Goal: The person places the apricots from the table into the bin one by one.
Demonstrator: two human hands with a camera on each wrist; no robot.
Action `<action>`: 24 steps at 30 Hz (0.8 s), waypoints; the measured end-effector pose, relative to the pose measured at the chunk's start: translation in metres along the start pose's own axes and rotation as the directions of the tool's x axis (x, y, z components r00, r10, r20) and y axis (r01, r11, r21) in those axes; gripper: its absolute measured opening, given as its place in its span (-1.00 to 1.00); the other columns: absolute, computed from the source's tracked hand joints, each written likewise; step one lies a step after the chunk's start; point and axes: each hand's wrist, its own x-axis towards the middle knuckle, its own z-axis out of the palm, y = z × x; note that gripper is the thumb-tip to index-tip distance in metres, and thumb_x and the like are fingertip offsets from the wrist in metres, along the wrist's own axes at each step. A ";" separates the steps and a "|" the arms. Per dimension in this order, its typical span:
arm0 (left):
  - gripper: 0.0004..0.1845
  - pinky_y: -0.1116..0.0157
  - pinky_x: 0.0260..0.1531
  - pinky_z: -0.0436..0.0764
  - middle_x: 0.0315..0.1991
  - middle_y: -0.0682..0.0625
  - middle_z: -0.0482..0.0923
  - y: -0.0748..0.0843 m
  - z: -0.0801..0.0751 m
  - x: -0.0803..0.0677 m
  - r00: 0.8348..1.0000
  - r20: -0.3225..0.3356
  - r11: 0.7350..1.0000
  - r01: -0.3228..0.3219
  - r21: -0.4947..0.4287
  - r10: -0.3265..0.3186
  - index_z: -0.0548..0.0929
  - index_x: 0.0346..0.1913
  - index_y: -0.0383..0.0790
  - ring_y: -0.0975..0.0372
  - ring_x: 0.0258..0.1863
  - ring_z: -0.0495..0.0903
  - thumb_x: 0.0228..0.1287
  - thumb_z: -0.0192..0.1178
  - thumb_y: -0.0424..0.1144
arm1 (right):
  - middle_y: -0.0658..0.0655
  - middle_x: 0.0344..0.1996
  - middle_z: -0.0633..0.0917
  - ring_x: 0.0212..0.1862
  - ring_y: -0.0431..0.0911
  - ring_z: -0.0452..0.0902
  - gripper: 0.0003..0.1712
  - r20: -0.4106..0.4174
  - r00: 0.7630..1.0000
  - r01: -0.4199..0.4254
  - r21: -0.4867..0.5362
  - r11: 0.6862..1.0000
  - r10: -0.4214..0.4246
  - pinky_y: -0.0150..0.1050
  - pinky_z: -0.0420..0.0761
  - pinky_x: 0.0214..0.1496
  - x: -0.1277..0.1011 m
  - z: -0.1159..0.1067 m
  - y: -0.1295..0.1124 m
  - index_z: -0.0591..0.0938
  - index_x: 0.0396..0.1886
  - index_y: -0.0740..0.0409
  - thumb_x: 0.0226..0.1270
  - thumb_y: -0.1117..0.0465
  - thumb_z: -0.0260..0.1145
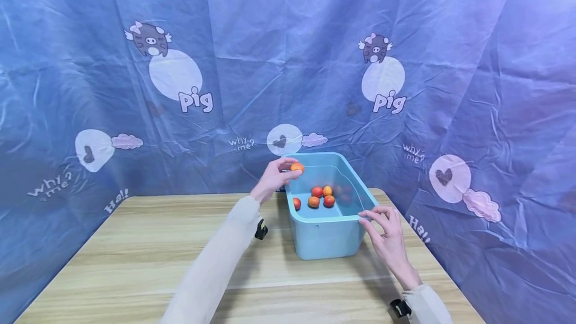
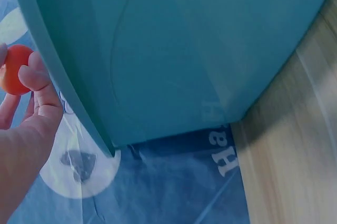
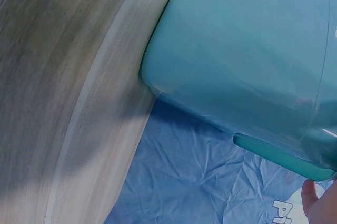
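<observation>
A light wooden table (image 1: 148,249) (plank grain running across) carries a pale blue plastic tub (image 1: 326,239), which stands toward its far right part, near the blue backdrop.

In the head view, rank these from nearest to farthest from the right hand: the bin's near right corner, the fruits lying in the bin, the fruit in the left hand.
1. The bin's near right corner, at the right hand's fingers.
2. The fruits lying in the bin, further left, inside.
3. The fruit in the left hand, pinched above the bin's far left corner.
</observation>
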 end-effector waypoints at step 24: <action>-0.61 0.28 -0.12 0.64 -0.04 -0.08 0.69 -0.001 0.032 0.020 0.989 -0.109 0.986 -0.088 0.139 0.103 0.66 0.05 -0.10 0.14 -0.06 0.63 0.15 0.43 -0.14 | 0.36 -0.36 0.53 -0.19 0.12 0.31 -0.60 -0.004 1.000 0.011 0.022 1.000 -0.011 -0.28 0.24 -0.04 0.017 -0.003 -0.039 0.71 -0.37 0.40 -0.35 0.70 0.41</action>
